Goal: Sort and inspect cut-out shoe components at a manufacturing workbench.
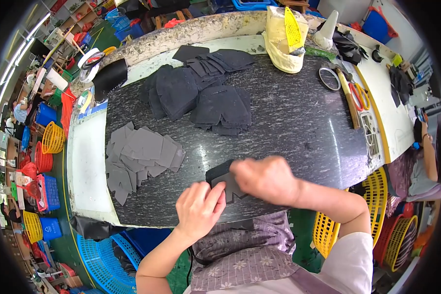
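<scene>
A small dark cut piece [224, 177] lies near the front edge of the dark speckled table [299, 117]. My left hand [199, 206] pinches its lower left part with the fingertips. Over its right side, my right hand [265, 178] presses down with curled fingers, hiding part of it. To the left lies a spread of grey cut pieces [141, 158]. Farther back are piles of black cut pieces [196, 90].
A yellow bag-like bundle [285, 38] stands at the back of the table. A tape ring [330, 78], a wooden stick [349, 99] and scissors [360, 95] lie at the right. Yellow baskets [372, 196] and blue crates [103, 255] surround the table. Another person [424, 161] sits at the right.
</scene>
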`<control>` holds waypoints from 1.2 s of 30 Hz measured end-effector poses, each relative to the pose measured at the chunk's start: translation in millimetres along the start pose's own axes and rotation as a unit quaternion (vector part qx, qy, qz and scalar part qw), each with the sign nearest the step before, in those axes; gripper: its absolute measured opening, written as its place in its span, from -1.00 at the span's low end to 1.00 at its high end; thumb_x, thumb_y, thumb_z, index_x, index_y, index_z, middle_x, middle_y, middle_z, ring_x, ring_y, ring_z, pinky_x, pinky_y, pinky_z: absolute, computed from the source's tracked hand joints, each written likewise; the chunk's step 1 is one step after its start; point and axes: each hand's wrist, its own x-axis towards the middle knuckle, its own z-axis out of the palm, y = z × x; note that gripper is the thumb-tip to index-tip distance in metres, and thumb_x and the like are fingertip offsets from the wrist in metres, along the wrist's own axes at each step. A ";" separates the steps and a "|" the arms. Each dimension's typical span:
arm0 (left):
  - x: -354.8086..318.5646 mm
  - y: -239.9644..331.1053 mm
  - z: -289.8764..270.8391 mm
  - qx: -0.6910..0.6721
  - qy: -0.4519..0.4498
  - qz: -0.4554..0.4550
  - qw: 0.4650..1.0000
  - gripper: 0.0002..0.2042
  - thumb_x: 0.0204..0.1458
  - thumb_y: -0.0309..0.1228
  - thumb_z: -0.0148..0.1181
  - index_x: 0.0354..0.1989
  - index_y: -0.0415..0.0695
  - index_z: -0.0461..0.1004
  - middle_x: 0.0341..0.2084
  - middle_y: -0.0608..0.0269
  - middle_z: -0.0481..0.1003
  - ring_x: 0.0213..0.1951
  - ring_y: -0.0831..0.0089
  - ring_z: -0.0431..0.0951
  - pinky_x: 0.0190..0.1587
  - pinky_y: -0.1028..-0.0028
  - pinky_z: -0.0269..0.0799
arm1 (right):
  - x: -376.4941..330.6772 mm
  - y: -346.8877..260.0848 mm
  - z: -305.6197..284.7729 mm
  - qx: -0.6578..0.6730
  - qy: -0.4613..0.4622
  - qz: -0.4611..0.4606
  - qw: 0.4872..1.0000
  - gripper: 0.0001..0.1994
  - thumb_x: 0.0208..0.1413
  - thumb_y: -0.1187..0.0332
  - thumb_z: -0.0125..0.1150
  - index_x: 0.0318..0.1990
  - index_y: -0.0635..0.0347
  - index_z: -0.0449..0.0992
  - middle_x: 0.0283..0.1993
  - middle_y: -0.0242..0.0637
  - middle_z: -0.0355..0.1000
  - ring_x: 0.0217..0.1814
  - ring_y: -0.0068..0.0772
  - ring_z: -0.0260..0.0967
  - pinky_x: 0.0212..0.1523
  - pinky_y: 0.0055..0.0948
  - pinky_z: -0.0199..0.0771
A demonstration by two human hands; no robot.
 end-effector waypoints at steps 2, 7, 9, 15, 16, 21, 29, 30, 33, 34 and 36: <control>2.6 -1.8 -7.9 0.044 0.069 0.061 0.995 -0.58 -0.19 -0.52 0.35 -0.04 -0.09 0.55 -0.25 0.18 0.50 -0.23 0.20 0.55 -0.19 0.21 0.49 | 12.1 39.9 -11.5 -0.031 0.149 0.012 0.988 -0.80 -0.04 0.54 0.24 -0.21 0.12 0.49 -0.41 -0.29 0.40 -0.52 -0.32 0.44 -0.54 -0.38 0.45; 8.8 0.3 -9.7 -0.037 -0.197 0.115 0.973 -0.34 0.04 -0.08 0.25 0.35 0.07 0.27 0.37 0.08 0.15 0.38 0.00 0.13 0.37 0.03 0.07 | 62.3 55.2 -25.9 0.061 0.205 -0.069 0.974 -0.76 0.01 0.39 0.34 -0.16 0.20 0.53 -0.24 -0.29 0.40 -0.22 -0.19 0.42 -0.24 -0.31 0.48; 16.8 -16.8 -12.9 -0.058 -0.244 0.176 0.952 -0.31 0.11 -0.01 0.17 0.41 0.08 0.16 0.41 0.09 0.07 0.42 0.01 0.04 0.42 0.04 -0.08 | 89.4 55.0 -9.5 0.079 0.177 -0.076 0.978 -0.77 -0.01 0.43 0.34 -0.16 0.16 0.58 -0.20 -0.31 0.42 -0.17 -0.22 0.39 -0.15 -0.29 0.45; 69.5 -43.5 -21.7 -0.145 -0.138 0.155 0.967 -0.29 0.14 -0.09 0.15 0.42 -0.06 0.07 0.42 0.02 0.01 0.45 0.07 -0.03 0.42 0.04 -0.07 | 101.8 69.3 0.7 0.291 0.134 0.027 0.947 -0.89 0.07 0.47 0.31 -0.25 0.28 0.63 -0.26 -0.30 0.47 -0.16 -0.41 0.43 -0.10 -0.42 0.42; 84.7 -40.3 -19.5 -0.015 -0.079 0.164 0.983 -0.27 0.13 -0.08 0.16 0.41 -0.12 0.07 0.41 -0.02 0.01 0.44 0.07 -0.01 0.42 0.04 -0.07 | 100.9 73.6 -0.7 0.345 0.112 0.068 0.930 -0.88 0.10 0.47 0.29 -0.24 0.32 0.62 -0.24 -0.31 0.48 -0.14 -0.48 0.42 -0.10 -0.46 0.40; 85.1 -70.5 -0.9 -0.086 -0.063 0.113 0.988 -0.30 0.14 -0.13 0.17 0.39 -0.19 0.09 0.40 -0.01 0.05 0.42 0.07 0.02 0.43 0.13 -0.08 | 68.2 51.8 -63.0 0.311 0.380 0.175 0.853 -0.89 0.15 0.40 0.23 -0.29 0.27 0.58 -0.31 -0.30 0.47 -0.25 -0.46 0.42 -0.21 -0.44 0.41; 63.8 -125.9 -87.7 0.108 -0.058 0.021 0.992 -0.56 -0.01 -0.44 0.23 0.12 -0.14 0.42 0.04 0.11 0.39 0.15 0.16 0.33 0.26 0.14 0.13 | 26.6 -21.9 -15.4 0.130 0.048 -0.098 0.985 -0.71 0.02 0.31 0.33 -0.10 0.21 0.56 -0.03 -0.26 0.49 0.04 -0.23 0.41 0.05 -0.29 0.34; 56.8 -141.1 -91.7 0.092 -0.089 0.017 0.992 -0.51 0.00 -0.46 0.22 0.17 -0.16 0.37 0.07 0.07 0.36 0.15 0.12 0.32 0.26 0.13 0.13 | 44.6 -22.3 -10.8 0.145 0.048 -0.112 0.982 -0.72 0.03 0.34 0.31 -0.10 0.24 0.54 0.03 -0.23 0.47 0.04 -0.21 0.40 0.04 -0.27 0.35; 56.3 -161.1 -101.7 0.027 -0.172 0.051 0.983 -0.54 -0.04 -0.46 0.26 0.11 -0.15 0.40 0.08 0.09 0.36 0.16 0.12 0.32 0.26 0.13 0.15 | 99.1 -29.7 18.0 0.112 0.042 -0.144 0.982 -0.65 0.02 0.31 0.32 -0.05 0.29 0.50 0.10 -0.21 0.40 0.07 -0.21 0.36 0.06 -0.29 0.35; 59.5 -160.2 -103.0 0.014 -0.169 0.059 0.984 -0.60 -0.06 -0.47 0.28 0.02 -0.16 0.42 0.05 0.12 0.38 0.14 0.16 0.35 0.25 0.15 0.18 | 108.9 -28.4 27.8 0.095 0.035 -0.157 0.982 -0.60 0.01 0.31 0.34 -0.01 0.30 0.48 0.11 -0.20 0.38 0.06 -0.21 0.36 0.08 -0.28 0.35; 58.8 -160.8 -106.4 0.000 -0.168 0.068 0.984 -0.66 -0.08 -0.47 0.31 -0.07 -0.17 0.45 0.02 0.14 0.41 0.12 0.20 0.38 0.24 0.18 0.21 | 110.3 -30.9 41.2 0.063 0.021 -0.160 0.985 -0.59 0.01 0.30 0.33 0.00 0.31 0.47 0.10 -0.20 0.37 0.06 -0.23 0.36 0.08 -0.29 0.35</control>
